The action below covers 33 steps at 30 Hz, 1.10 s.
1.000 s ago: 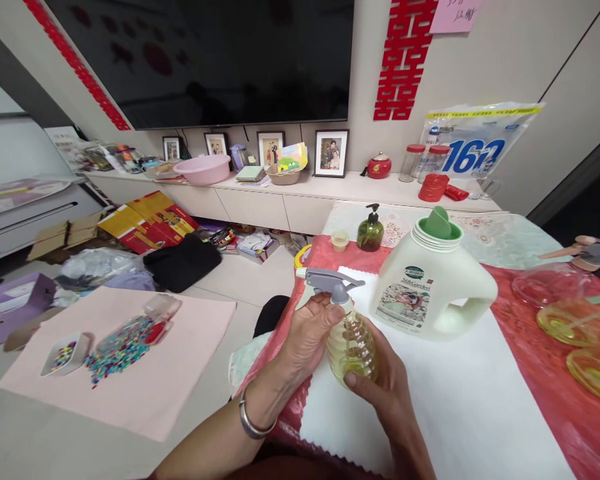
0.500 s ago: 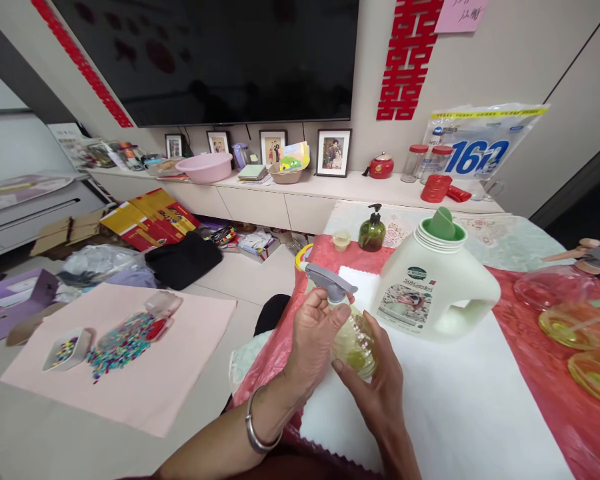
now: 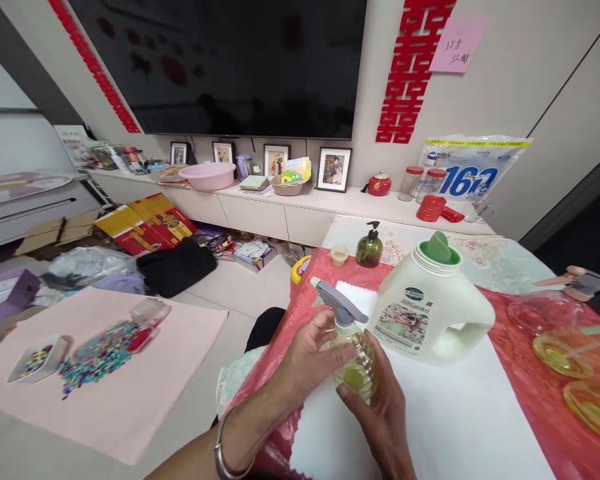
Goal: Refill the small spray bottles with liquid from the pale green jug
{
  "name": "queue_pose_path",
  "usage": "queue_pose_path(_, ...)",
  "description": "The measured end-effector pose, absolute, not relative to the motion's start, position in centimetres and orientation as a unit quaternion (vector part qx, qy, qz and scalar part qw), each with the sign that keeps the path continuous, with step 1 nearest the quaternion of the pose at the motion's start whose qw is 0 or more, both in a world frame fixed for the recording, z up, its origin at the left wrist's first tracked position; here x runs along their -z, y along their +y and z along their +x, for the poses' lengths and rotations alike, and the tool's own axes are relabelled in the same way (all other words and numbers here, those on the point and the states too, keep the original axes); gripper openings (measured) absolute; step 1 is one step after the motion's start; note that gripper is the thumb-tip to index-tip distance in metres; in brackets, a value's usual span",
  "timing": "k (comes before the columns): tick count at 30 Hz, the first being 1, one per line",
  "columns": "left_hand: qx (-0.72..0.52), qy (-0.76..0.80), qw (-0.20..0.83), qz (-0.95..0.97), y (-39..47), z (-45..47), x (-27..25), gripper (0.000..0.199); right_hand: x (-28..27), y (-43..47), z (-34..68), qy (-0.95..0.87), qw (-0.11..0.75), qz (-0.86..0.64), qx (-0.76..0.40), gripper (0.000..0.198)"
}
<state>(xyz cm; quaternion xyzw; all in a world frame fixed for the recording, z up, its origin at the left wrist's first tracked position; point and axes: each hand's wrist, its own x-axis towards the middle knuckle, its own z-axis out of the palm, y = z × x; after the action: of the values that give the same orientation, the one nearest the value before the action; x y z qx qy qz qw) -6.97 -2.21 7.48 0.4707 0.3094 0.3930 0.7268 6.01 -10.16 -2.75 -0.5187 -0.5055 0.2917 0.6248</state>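
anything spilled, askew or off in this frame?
Yes. Coloured beads lie scattered over the pink mat on the floor, beside a tipped clear container. On the table, the left hand and right hand hold the spray bottle tilted. No liquid shows on the white cloth.

Person, upper limbs, as seen from the head camera. Two bare forearms and two bare hands are shown; no sleeves, gloves or rings can be made out. Left hand [image 3: 307, 357]: a plain, smooth silver-coloured metal bangle [image 3: 223, 451] is worn at the wrist, rounded in section and fitted loosely, with light reflected along its outer edge. No engraving or clasp can be told. Right hand [image 3: 383, 413]: nothing is worn at the wrist as far as it is shown. Fingernails are kept short and unpainted. The upper arms are cut off by the lower edge.
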Motion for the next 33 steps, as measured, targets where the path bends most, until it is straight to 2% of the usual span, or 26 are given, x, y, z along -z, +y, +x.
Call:
queue_pose_path(4, -0.326, 0.308, 0.728, 0.518, -1.9, -7.9, -6.7, 0.052, 2.7, -9.8, 5.8, -0.523, 0.605, -0.532, -0.279, 0.078)
queue_pose_path(8, -0.357, 0.302, 0.699, 0.541, 0.4, -8.2, -7.2, 0.052, 2.7, -9.8, 6.6, -0.546, 0.585, -0.553, -0.233, 0.079)
queue_pose_path(11, -0.426, 0.328, 0.592, 0.601, 3.8, -7.7, -7.9, 0.045, 3.2, -10.2, 7.4, -0.497, 0.624, -0.573, -0.188, 0.057)
queue_pose_path(13, -0.448, 0.336, 0.54, 0.628, 6.4, -6.8, -8.1, 0.046, 3.8, -10.4, 7.8, -0.464, 0.645, -0.581, -0.177, 0.042)
queue_pose_path(16, -0.461, 0.356, 0.472, 0.662, 10.1, -4.2, -8.1, 0.053, 4.6, -10.5, 7.8, -0.47, 0.638, -0.587, -0.163, 0.033)
queue_pose_path(20, -0.418, 0.435, 0.37, 0.706, 13.1, 0.0, -7.9, 0.048, 4.7, -10.4, 7.3, -0.52, 0.613, -0.582, -0.124, 0.027)
queue_pose_path(25, -0.336, 0.459, 0.298, 0.766, 14.7, 4.4, -6.8, 0.048, 4.0, -10.4, 6.4, -0.501, 0.618, -0.593, -0.121, 0.03)
queue_pose_path(33, -0.316, 0.475, 0.285, 0.771, 15.8, 7.7, -3.7, 0.041, 4.1, -10.1, 5.7, -0.498, 0.607, -0.608, -0.118, 0.034)
